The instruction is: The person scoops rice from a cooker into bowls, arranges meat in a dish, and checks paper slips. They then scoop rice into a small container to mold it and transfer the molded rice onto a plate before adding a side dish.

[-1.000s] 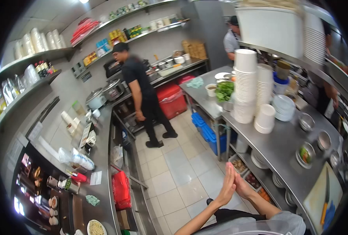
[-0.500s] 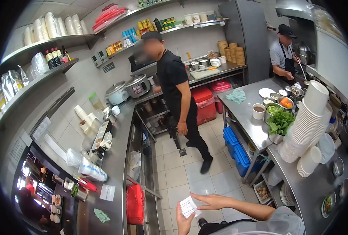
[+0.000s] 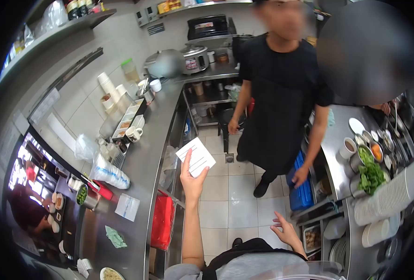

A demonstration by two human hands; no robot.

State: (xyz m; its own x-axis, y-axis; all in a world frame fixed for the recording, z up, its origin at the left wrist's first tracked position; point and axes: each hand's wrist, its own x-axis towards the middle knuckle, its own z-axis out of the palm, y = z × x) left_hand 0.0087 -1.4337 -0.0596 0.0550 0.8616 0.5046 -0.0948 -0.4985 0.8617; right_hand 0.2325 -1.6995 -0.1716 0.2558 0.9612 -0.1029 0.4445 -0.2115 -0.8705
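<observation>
My left hand [image 3: 192, 183] is raised over the aisle, its fingers and thumb closed on a small white paper slip [image 3: 198, 157] with dark lines of writing. The slip faces me, tilted. Lower and to the right, my right hand [image 3: 286, 230] hangs apart from it, fingers spread and holding nothing. Beyond my hands stands a co-worker in a black shirt and apron [image 3: 279, 107], both arms hanging down.
To the left runs a steel counter [image 3: 144, 186] with a paper sheet [image 3: 127, 207], a green cloth [image 3: 116, 237] and wrapped cups [image 3: 111, 178]. At the right, a steel table [image 3: 340, 158] bears leafy greens [image 3: 371, 178] and stacked white bowls [image 3: 391, 198]. A blue bin [image 3: 301, 184] stands underneath.
My right hand has let go of the slip and moved away to the right. My left hand has lifted the slip forward. The co-worker has turned and come closer.
</observation>
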